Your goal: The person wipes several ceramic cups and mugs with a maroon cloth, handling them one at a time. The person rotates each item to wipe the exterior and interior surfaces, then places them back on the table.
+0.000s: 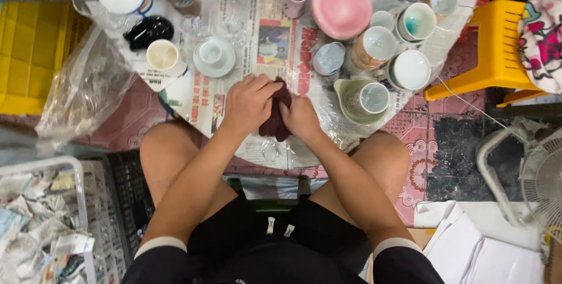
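Left hand [249,103] and right hand [300,117] are gripping a dark maroon cloth [276,121], bunched, hanging lengthwise toward the newspaper's [257,44] near edge.

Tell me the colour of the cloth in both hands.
Dark maroon cloth, seen in the head view.

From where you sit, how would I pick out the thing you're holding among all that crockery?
Start at the newspaper-covered table crowded with cups and bowls, then drop to its near edge, between the person's knees. There the left hand and right hand close together around a small dark maroon piece. Unlike the pale, glossy cups around it, it is dark, and it is the only piece in the hands.
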